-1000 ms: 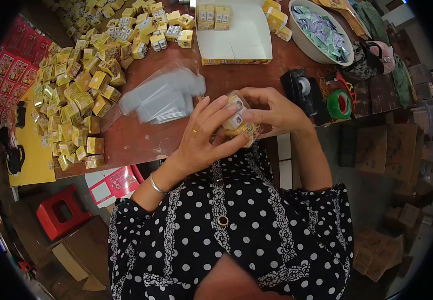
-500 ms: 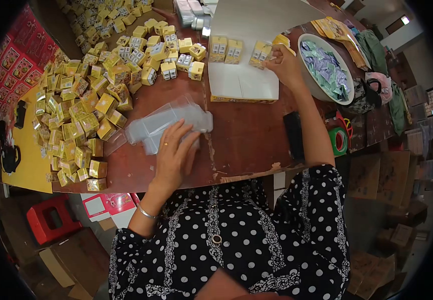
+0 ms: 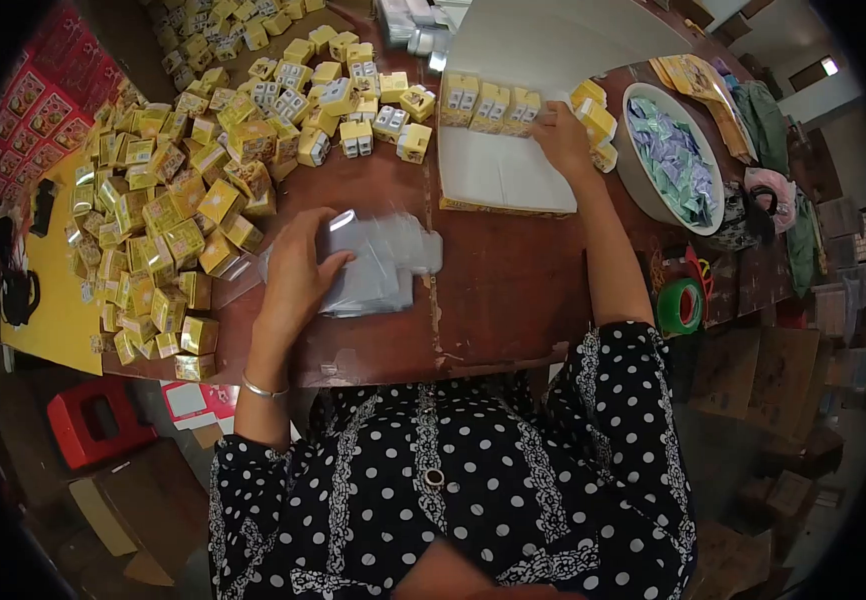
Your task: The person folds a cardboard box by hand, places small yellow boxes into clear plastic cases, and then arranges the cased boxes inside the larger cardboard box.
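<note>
My left hand (image 3: pixel 298 270) closes with thumb and fingers around the left edge of flat clear plastic pieces (image 3: pixel 368 285), lying in an uneven stack on the table. Farther away, my right hand (image 3: pixel 565 145) has its fingers curled at the right end of a row of small yellow boxes (image 3: pixel 493 105), gripping the end one. That row stands along the back wall inside an open white-lined carton (image 3: pixel 508 185) with its lid raised. Part of the end box is hidden by my fingers. More yellow boxes (image 3: pixel 595 122) lie just outside the carton's right side.
A large heap of small yellow boxes (image 3: pixel 168 225) covers the table's left side, reaching back to a brown carton. Right of the white-lined carton stands a white tub (image 3: pixel 633 180) with green and purple sachets (image 3: pixel 668 155). Green tape (image 3: pixel 680 305) lies near the right edge.
My right hand has brought its yellow box up against the others, closing the gap in the row. My left hand has shifted left, from lying over the plastic to gripping its left edge.
</note>
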`<state>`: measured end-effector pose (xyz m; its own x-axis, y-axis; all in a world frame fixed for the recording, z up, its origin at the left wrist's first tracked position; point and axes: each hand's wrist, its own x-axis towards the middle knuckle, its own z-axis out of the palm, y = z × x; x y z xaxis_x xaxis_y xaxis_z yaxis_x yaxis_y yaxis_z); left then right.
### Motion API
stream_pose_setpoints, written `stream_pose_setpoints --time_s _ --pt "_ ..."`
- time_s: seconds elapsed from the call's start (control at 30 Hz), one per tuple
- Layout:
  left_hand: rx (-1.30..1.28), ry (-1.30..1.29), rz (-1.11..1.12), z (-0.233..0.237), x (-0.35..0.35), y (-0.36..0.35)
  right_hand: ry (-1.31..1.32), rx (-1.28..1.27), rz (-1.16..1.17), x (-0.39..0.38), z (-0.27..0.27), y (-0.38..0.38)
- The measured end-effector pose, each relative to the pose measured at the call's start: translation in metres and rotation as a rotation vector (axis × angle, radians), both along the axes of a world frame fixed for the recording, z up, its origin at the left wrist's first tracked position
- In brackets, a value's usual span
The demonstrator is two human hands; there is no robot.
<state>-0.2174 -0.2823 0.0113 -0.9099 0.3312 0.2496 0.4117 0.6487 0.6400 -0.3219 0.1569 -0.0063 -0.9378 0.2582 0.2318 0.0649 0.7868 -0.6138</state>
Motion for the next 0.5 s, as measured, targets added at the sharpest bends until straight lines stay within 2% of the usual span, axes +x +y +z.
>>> stream_pose_setpoints --time_s 0.03,0.07,0.13,0.17,0.23,0.3,0.37,0.5 --pt "0.037 -0.045 0.045 -0.001 0.0 -0.002 0.086 0.113 -0.018 0.007 0.003 0.002" --pt "0.039 0.068 0.071 0.003 0.002 -0.001 0.173 0.222 -0.028 0.014 0.008 -0.003" --pt "0.096 0.055 0.11 0.007 0.005 -0.003 0.384 0.169 0.011 0.041 0.041 -0.028" --pt "0.169 0.059 0.121 0.008 0.008 -0.004 0.374 0.153 0.037 0.058 0.058 -0.048" --pt "0.208 0.091 0.148 0.012 0.019 -0.001 0.24 -0.301 0.122 0.101 0.088 -0.094" --pt "0.342 0.021 0.109 0.023 0.03 0.004 0.107 -0.576 0.357 0.144 0.103 -0.137" --pt "0.348 0.102 0.085 0.032 0.042 0.011 0.049 -0.613 0.474 0.175 0.107 -0.171" --pt "0.395 0.312 0.03 0.052 0.067 0.021 0.084 -0.638 0.509 0.2 0.096 -0.201"
